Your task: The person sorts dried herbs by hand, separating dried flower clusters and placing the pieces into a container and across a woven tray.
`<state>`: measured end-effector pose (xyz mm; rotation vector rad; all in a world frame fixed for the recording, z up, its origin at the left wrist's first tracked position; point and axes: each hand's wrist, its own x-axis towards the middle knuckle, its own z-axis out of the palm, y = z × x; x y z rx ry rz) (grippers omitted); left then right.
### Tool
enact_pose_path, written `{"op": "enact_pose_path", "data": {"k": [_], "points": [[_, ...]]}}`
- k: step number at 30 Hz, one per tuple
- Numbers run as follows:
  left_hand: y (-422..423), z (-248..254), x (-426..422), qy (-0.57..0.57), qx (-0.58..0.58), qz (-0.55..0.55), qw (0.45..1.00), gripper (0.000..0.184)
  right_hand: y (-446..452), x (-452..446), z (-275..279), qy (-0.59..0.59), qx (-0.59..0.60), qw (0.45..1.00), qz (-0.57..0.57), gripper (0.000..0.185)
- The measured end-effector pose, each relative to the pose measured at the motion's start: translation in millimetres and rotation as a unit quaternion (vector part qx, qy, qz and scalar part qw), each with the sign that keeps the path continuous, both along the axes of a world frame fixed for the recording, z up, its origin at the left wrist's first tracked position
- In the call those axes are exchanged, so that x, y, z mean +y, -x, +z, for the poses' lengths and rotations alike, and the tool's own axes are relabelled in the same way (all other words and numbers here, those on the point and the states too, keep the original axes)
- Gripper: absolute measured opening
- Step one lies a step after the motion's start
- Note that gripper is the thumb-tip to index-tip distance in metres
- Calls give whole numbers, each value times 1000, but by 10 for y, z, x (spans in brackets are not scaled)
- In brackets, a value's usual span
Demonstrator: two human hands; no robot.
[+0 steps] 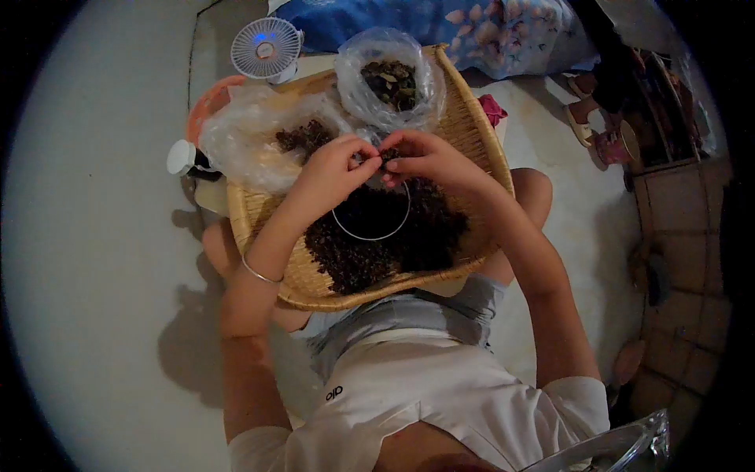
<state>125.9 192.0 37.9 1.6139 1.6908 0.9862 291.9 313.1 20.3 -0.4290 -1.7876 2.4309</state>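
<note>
My left hand [340,167] and my right hand [431,160] meet above a woven basket tray [476,130]. The fingertips of both pinch a small dark, dried-looking piece [388,157], partly hidden by the fingers. Just below them, a round container with a thin white rim [371,238] sits in the tray, dark inside. Around it spreads a heap of dark brown, crumbly dried pieces [346,263]; their exact kind is unclear. Beyond my left hand lies an open clear plastic bag [236,149] with brown clumps [305,137] at its mouth.
Another clear bag [354,94] at the tray's far end holds dark leafy pieces [391,82]. A small white fan [267,49], an orange basin [206,104] and a white-capped jar [182,157] stand left of the tray. Blue floral cloth [503,35] hangs behind; shelving [676,197] stands right.
</note>
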Motion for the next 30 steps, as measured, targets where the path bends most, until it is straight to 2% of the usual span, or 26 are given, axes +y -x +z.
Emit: {"op": "enact_pose_path", "data": {"k": [2, 4, 8, 14, 16, 20, 22, 30], "points": [[24, -23, -6, 10, -28, 3, 1000, 17, -10, -27, 36, 9, -2, 1000, -15, 26], [37, -25, 2, 122, -134, 7, 983, 16, -13, -24, 52, 6, -8, 1000, -20, 25], [42, -55, 4, 97, -142, -6, 985, 15, -23, -48, 83, 20, -8, 999, -24, 25], [66, 7, -17, 132, -134, -32, 982, 15, -29, -35, 64, 19, -15, 999, -21, 28], [53, 6, -20, 57, -95, -42, 993, 19, -29, -18, 33, 21, -14, 999, -20, 28], [57, -28, -8, -6, -33, -64, 997, 19, -29, -40, 67, 23, -22, 999, -42, 27], [53, -22, -13, 29, -76, -50, 995, 20, -30, -18, 25, 16, -27, 999, -30, 28], [49, 61, -41, 95, -115, -53, 987, 18, -46, -9, 42, 24, -26, 999, -5, 28]]}}
